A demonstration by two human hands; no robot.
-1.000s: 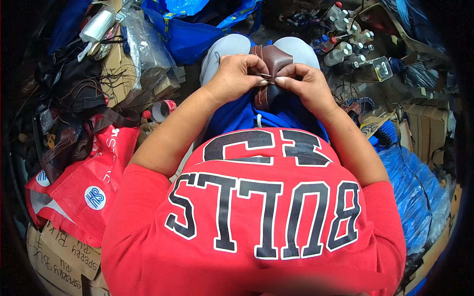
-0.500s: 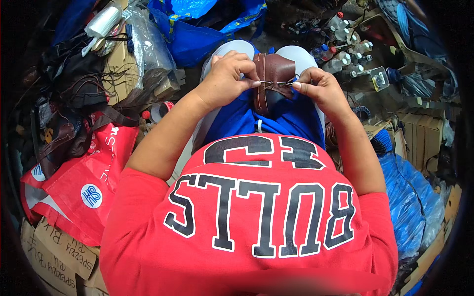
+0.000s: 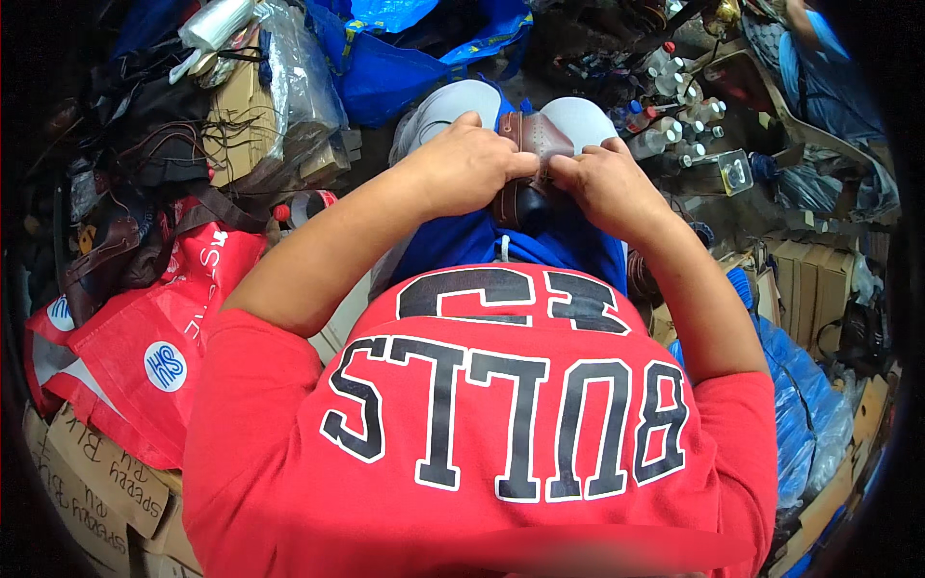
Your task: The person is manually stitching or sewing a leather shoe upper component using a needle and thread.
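Holding both hands in close at the brown leather piece (image 3: 545, 138), with the left hand (image 3: 477, 169) over its left edge and the right hand (image 3: 612, 188) at its right edge. Showing mostly knuckles on the left, with fingers curled in together and the foremost reaching across the leather piece. Showing bent, bunched fingers on the right too, pointing in at the leather piece from the opposite side. Cannot tell, with fingertips largely hidden, whether clamped on the leather or only resting against it.

Sitting, as for the leather piece, over blue shorts (image 3: 443, 252), with grey knees (image 3: 448, 104) flanking its far end. Bearing a pale stitched line along its left edge and a dark part at its near end.

Leaving only a narrow gap between the hands, filled by the leather piece. Widening on its near side into open room between the forearms, as far as the red shirt (image 3: 289, 462).

Hemmed in farther out: on the far left of the leather piece by a blue bag (image 3: 385, 82), just beside one knee; on its right by bottles (image 3: 660, 135), near the other. Bordered near the elbows, well apart from the leather piece, by a red bag (image 3: 145, 356) to its near left and blue plastic (image 3: 805, 395) to its near right.
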